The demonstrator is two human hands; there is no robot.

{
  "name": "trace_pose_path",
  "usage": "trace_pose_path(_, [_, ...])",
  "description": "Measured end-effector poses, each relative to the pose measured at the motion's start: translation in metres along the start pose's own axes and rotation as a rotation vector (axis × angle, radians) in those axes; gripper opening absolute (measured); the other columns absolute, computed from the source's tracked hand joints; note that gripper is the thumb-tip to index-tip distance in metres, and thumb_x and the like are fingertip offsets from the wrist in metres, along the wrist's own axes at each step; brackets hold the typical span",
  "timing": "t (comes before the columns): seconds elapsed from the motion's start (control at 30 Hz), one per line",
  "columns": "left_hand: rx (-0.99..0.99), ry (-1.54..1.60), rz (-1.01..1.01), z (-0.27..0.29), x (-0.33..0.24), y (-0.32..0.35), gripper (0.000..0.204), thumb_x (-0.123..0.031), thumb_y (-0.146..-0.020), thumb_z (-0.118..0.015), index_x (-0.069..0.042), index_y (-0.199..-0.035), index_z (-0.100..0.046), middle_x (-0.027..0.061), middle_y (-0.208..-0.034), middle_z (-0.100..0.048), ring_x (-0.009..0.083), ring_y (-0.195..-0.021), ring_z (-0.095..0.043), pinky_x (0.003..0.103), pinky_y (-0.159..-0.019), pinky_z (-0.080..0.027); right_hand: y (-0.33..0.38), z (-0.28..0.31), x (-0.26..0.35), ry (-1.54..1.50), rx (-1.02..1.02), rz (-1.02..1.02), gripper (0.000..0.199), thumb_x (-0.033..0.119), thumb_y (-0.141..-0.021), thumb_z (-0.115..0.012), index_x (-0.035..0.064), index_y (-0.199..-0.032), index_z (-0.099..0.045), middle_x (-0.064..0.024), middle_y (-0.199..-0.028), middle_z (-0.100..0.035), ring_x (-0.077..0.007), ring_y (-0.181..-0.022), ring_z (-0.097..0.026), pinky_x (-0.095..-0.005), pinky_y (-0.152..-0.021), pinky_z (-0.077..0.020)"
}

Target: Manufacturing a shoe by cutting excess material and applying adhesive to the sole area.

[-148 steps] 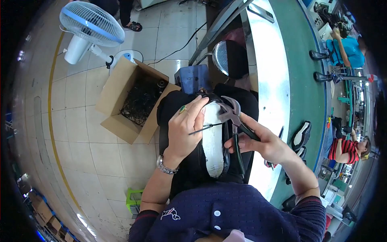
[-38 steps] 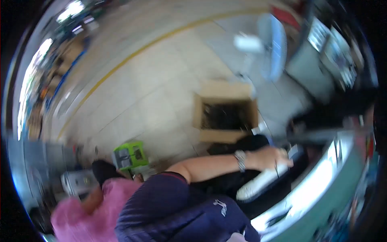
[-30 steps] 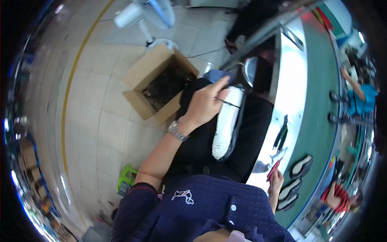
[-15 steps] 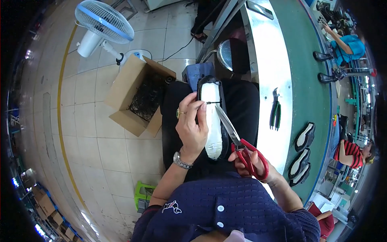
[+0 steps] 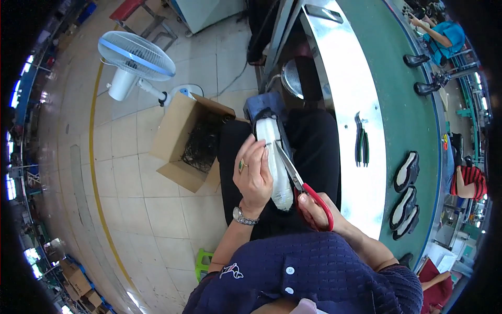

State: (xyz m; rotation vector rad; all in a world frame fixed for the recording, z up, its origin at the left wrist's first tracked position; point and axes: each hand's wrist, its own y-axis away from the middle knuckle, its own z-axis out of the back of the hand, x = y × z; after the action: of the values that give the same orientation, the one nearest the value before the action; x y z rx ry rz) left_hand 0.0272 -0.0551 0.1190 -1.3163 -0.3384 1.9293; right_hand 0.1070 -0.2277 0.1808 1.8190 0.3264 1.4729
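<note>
A shoe upper (image 5: 280, 183) with black sides and a long white underside lies lengthwise on my lap, its white face up. Across it runs a thin black cord (image 5: 270, 143). My left hand (image 5: 253, 175) bends over the upper's left side, thumb and fingertips pinched at the cord's end. In my right hand (image 5: 314, 209) is a pair of scissors (image 5: 293, 172) with red handles, my fingers through the loops. Their blade tips rest at the cord near the upper's middle, and the blades look nearly together.
Left of my legs stands an open cardboard box (image 5: 172, 136) full of black strands, with a white fan (image 5: 137, 57) beyond. On the metal ledge at right lie green-handled pliers (image 5: 361, 141) and a phone (image 5: 324, 14). Shoe uppers (image 5: 406, 172) sit on the green belt (image 5: 387, 78).
The scissor handles have come closer together, and the blade tips have moved left onto the cord. The upper has tilted slightly. My view has shifted a little.
</note>
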Motion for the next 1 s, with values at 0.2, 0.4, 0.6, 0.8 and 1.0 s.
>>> trace_pose_path(0.2, [-0.004,-0.045,-0.016,0.014,-0.002,0.0,0.012,0.005,-0.082,-0.06,-0.001,-0.093,-0.062,0.0139,-0.091,-0.063,0.0335,-0.087,-0.063,0.041,-0.079,-0.051,0.01,-0.006,0.006,-0.037,0.062,-0.026,0.056,0.054,-0.101,-0.038,0.0075,-0.075,-0.055,0.0037,-0.054,-0.046,-0.0083,-0.044,-0.043,-0.0237,-0.043,-0.0329])
trace_pose_path(0.4, [-0.095,0.161,-0.353,0.049,-0.071,-0.038,0.028,0.005,-0.076,-0.064,0.001,-0.103,-0.061,0.0157,-0.104,-0.066,0.0315,-0.095,-0.065,0.04,-0.084,-0.053,0.012,0.004,-0.004,-0.02,0.06,-0.045,0.063,0.067,-0.093,-0.041,0.0075,-0.082,-0.061,0.004,-0.058,-0.047,-0.008,-0.049,-0.041,-0.0236,-0.046,-0.0294])
trace_pose_path(0.6, [-0.212,-0.206,-0.218,0.076,-0.026,-0.085,0.019,0.005,-0.079,-0.068,-0.002,-0.096,-0.063,0.0106,-0.099,-0.067,0.0274,-0.088,-0.066,0.036,-0.079,-0.054,0.021,0.048,-0.034,-0.093,-0.255,0.187,0.042,0.045,-0.097,-0.054,0.0065,-0.081,-0.062,0.0027,-0.058,-0.048,-0.0064,-0.05,-0.047,-0.0232,-0.046,-0.0327])
trace_pose_path(0.8, [0.145,-0.408,0.158,0.067,0.113,0.002,0.024,-0.007,-0.088,-0.063,0.002,-0.11,-0.059,0.0172,-0.114,-0.062,0.0361,-0.099,-0.061,0.041,-0.087,-0.05,0.028,0.141,-0.123,0.53,-1.204,0.182,0.04,0.015,-0.075,-0.078,-0.0055,-0.107,-0.064,-0.0109,-0.08,-0.064,-0.0193,-0.067,-0.059,-0.0347,-0.063,-0.048])
trace_pose_path(1.0, [0.226,-0.289,0.08,0.036,0.06,-0.013,0.055,-0.02,-0.095,-0.058,0.005,-0.141,-0.042,0.0224,-0.141,-0.047,0.0386,-0.129,-0.046,0.043,-0.106,-0.038,0.059,0.168,-0.195,0.747,-1.321,0.098,0.055,0.013,-0.076,-0.075,0.0017,-0.126,-0.058,-0.0179,-0.111,-0.065,-0.0325,-0.098,-0.065,-0.0391,-0.086,-0.0509])
